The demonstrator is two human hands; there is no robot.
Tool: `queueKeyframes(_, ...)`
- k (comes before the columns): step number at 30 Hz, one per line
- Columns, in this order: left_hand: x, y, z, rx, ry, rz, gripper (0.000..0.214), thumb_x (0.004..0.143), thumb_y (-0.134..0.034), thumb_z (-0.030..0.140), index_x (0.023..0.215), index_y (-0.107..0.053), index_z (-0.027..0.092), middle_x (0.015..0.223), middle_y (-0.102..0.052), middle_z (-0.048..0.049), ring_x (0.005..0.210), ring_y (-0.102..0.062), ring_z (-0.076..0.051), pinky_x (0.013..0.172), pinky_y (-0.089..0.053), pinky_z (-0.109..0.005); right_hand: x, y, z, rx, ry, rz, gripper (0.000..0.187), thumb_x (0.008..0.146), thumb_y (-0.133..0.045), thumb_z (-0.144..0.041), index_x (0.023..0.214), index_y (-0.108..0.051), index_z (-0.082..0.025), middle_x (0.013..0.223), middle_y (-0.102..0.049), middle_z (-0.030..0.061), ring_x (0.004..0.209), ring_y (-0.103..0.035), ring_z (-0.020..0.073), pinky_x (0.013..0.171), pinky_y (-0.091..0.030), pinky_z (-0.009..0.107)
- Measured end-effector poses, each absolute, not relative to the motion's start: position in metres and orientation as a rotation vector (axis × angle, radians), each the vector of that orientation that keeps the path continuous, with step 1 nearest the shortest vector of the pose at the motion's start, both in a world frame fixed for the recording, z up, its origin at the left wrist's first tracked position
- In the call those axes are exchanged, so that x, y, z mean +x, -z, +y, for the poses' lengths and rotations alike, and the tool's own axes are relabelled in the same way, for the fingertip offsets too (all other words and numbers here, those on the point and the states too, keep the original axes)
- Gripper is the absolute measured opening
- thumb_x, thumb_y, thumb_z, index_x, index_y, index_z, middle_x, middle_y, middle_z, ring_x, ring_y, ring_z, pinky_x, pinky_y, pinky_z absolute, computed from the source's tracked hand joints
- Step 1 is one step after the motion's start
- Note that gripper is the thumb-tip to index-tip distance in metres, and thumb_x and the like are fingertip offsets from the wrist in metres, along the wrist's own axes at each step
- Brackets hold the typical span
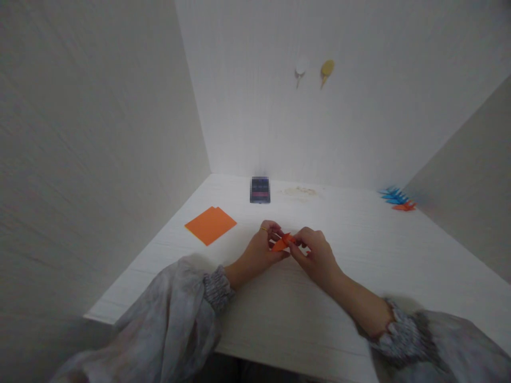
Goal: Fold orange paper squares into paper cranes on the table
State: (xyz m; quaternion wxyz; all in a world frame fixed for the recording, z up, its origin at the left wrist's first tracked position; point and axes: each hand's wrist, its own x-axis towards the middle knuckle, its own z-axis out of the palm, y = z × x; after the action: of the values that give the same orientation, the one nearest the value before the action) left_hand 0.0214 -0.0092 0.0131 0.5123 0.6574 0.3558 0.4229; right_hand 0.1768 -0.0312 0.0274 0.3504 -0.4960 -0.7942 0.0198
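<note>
Between both hands is a small folded piece of orange paper (282,244), raised a little over the white table. My left hand (266,247), with a ring on one finger, is closed around its left side, thumb below and fingers behind. My right hand (315,252) pinches its right end between thumb and fingers. The fingers hide part of the folds. To the left lies a small stack of flat orange paper squares (211,225). Several folded blue paper figures (394,196) sit at the far right, with an orange folded figure (404,206) in front of them.
A dark phone-like device (260,190), its screen blurred out, lies at the back of the white table (343,314). Walls enclose the table at the left, back and right. On the back wall are a white hook (300,69) and a yellow hook (327,68).
</note>
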Motion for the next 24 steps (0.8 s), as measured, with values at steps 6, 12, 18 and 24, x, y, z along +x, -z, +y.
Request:
queueKeyframes(6,0.020,-0.011,-0.007,1.431,-0.851,0.953,0.047,0.057,-0.069,0.037,0.089,-0.043,0.016,0.076,-0.052,-0.0005,0.061,-0.050,-0.009,0.058,-0.040,-0.025,0.188,-0.028,-0.030,-1.292,0.027,-2.017,0.007,0.075,-0.051,-0.022,0.069,-0.052,-0.018,0.065,-0.055,0.0013,0.064,-0.051,0.0154,0.064,-0.032,0.031)
queueKeyframes(12,0.018,-0.017,-0.007,1.508,-0.830,0.933,0.028,0.062,-0.064,0.038,0.068,-0.053,0.013,0.061,-0.050,0.0022,0.056,-0.042,-0.007,0.055,-0.033,-0.022,0.189,-0.028,-0.031,-1.329,-0.014,-2.003,0.010,0.076,-0.051,-0.023,0.067,-0.052,-0.019,0.064,-0.055,0.0010,0.063,-0.050,0.0151,0.064,-0.032,0.031)
queueKeyframes(18,0.018,-0.018,-0.008,1.370,-0.890,0.873,0.025,0.056,-0.069,0.033,0.064,-0.054,0.014,0.059,-0.051,0.0034,0.056,-0.043,-0.007,0.056,-0.033,-0.022,0.188,-0.030,-0.032,-1.295,-0.035,-2.048,0.015,0.080,-0.046,-0.025,0.069,-0.055,-0.019,0.065,-0.056,0.0014,0.062,-0.051,0.0145,0.064,-0.032,0.031)
queueKeyframes(24,0.019,-0.015,-0.007,1.366,-0.870,0.886,0.025,0.056,-0.070,0.031,0.067,-0.058,0.013,0.060,-0.054,0.0021,0.056,-0.045,-0.007,0.058,-0.034,-0.023,0.189,-0.029,-0.031,-1.305,-0.027,-2.030,0.014,0.079,-0.047,-0.024,0.069,-0.055,-0.018,0.065,-0.056,0.0015,0.062,-0.051,0.0145,0.065,-0.032,0.031)
